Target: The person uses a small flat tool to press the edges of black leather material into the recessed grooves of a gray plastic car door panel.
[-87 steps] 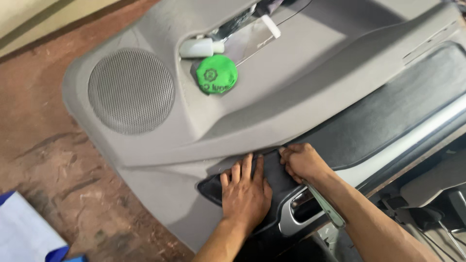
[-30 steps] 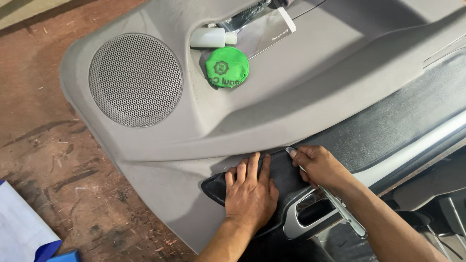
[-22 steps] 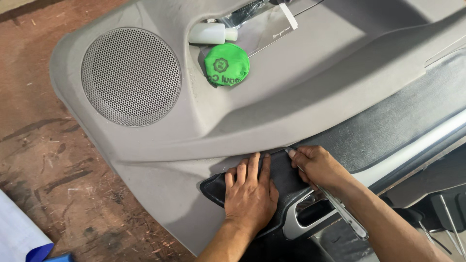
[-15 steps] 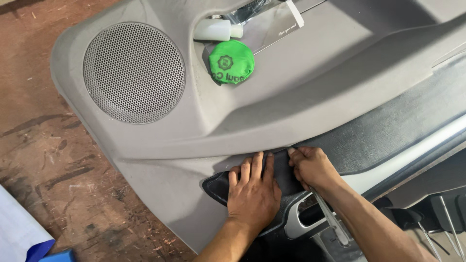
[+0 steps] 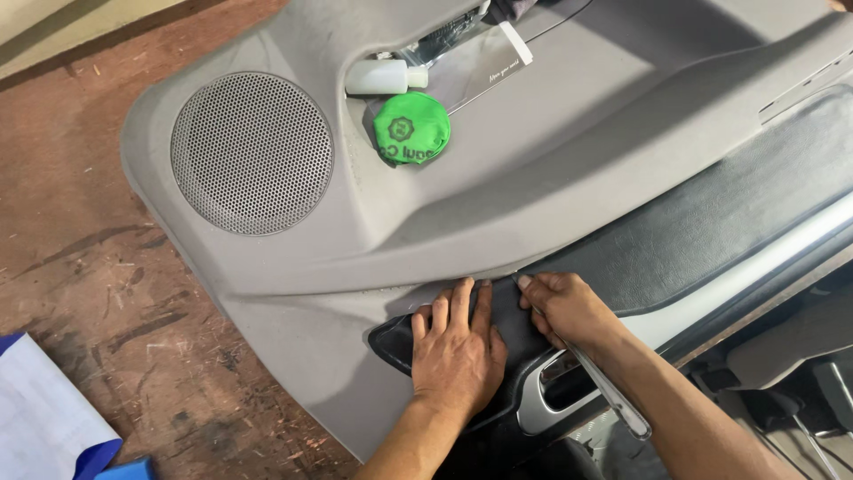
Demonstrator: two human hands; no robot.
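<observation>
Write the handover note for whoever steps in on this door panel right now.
Left hand: flat, fingers spread, pressing the dark fabric insert onto the grey door panel.
Right hand: gripping a slim metal tool, its fingertips at the seam between insert and grey plastic.
In the panel's pocket: green round pouch, small white bottle.
Done: the insert lies in its recess.
Left: the insert's edge by the hands appears not yet tucked in; the rest cannot be judged.

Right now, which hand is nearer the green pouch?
Left. The left hand lies almost straight below the green pouch; the right hand sits farther off to the side.
</observation>
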